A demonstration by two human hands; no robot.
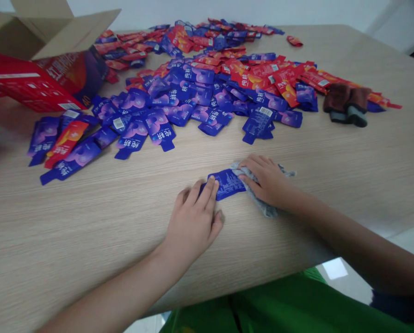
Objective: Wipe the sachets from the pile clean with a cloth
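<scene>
A blue pouch [228,183] lies flat on the table, its printed back facing up. My left hand [194,217] rests its outstretched fingertips on the pouch's left end, pressing it against the tabletop; the thumb is apart from it. At the other end, my right hand [266,179] has its fingers closed over a crumpled grey cloth [269,209]. That cloth touches the right end of the pouch and covers part of it. Beyond both hands spreads a heap of similar blue pouches [160,127] and red pouches [258,69].
A cardboard box [75,34] stands open at the back left beside a red printed package [29,83]. Brown-and-grey bundled fabric [346,104] lies right of the heap. One red pouch [294,41] sits apart at the back. Green cloth [262,307] shows below the table's near edge.
</scene>
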